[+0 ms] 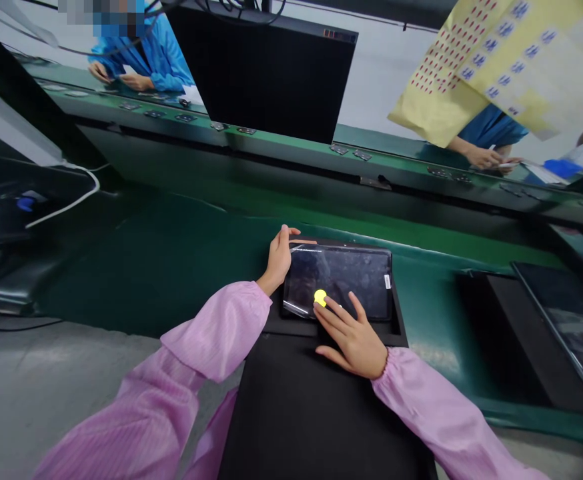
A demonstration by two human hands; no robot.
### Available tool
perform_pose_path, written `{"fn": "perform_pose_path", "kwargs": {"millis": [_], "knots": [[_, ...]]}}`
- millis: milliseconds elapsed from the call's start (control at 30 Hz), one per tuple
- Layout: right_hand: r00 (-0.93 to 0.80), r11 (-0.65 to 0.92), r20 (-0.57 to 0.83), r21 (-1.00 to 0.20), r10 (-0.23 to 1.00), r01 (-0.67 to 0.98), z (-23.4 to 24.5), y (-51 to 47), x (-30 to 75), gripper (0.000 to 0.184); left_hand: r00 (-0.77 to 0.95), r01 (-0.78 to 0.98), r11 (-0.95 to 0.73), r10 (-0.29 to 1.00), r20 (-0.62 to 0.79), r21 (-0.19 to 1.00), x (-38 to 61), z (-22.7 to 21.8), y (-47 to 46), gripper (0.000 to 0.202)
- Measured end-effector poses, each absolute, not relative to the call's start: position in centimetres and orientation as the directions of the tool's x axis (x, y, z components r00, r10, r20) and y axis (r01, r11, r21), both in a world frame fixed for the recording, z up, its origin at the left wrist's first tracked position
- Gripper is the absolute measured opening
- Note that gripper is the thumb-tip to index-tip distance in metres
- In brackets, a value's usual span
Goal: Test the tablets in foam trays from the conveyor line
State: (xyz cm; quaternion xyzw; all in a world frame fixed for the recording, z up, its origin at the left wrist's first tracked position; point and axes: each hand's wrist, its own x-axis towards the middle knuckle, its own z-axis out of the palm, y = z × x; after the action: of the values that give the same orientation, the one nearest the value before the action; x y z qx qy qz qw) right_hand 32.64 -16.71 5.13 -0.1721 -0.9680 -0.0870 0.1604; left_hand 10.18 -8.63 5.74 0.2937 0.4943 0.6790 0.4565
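Left hand (277,259) curled at glossy rectangular tablet (354,277), grip unclear; right hand (355,339) spread wide, fingertips at round yellow sticker (320,297).

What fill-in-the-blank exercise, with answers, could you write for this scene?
1. The round sticker on the tablet is ____.
2. The sticker is beside the fingertips of the person's ____ hand.
3. The small label near the tablet's right end is ____.
4. At upper left, a co-worker's sleeve is ____.

Missing words: yellow; right; white; blue.
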Motion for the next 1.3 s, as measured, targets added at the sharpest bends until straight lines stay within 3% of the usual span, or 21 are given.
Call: {"fn": "perform_pose_path", "kwargs": {"millis": [233,367,533,800,933,1100,1300], "knots": [[-0.714,0.809,0.533,0.09,0.453,0.581,5.6,-15.5,33.8,0.041,-0.41,-0.322,-0.109,0.912,-0.034,0.941,10.3,6.1,-8.9,0.041],[-0.653,0.767,0.568,0.058,0.501,0.639,5.4,-15.3,33.9,0.037,-0.407,-0.324,-0.125,0.913,-0.019,0.938,10.4,6.2,-9.0,0.044],[-0.696,0.778,0.533,0.107,0.481,0.62,5.0,-15.4,34.0,0.042,-0.397,-0.348,-0.126,0.918,-0.024,0.929,10.4,6.2,-9.0,0.047],[-0.889,0.891,0.345,0.232,0.301,0.391,5.7,-15.1,30.2,0.062,-0.399,-0.331,-0.153,0.917,0.009,0.931,10.4,6.2,-9.0,0.046],[-0.861,0.875,0.424,0.255,0.282,0.412,6.1,-14.7,31.0,0.057,-0.406,-0.317,-0.17,0.913,0.028,0.933,10.4,6.2,-9.0,0.045],[-0.687,0.784,0.617,0.177,0.382,0.595,5.8,-14.1,35.0,0.04,-0.389,-0.345,-0.17,0.921,0.024,0.923,10.3,6.4,-9.2,0.045],[-0.695,0.777,0.588,0.17,0.414,0.607,4.8,-14.0,36.4,0.041,-0.383,-0.346,-0.187,0.923,0.044,0.92,10.5,7.0,-9.9,0.051]]}}
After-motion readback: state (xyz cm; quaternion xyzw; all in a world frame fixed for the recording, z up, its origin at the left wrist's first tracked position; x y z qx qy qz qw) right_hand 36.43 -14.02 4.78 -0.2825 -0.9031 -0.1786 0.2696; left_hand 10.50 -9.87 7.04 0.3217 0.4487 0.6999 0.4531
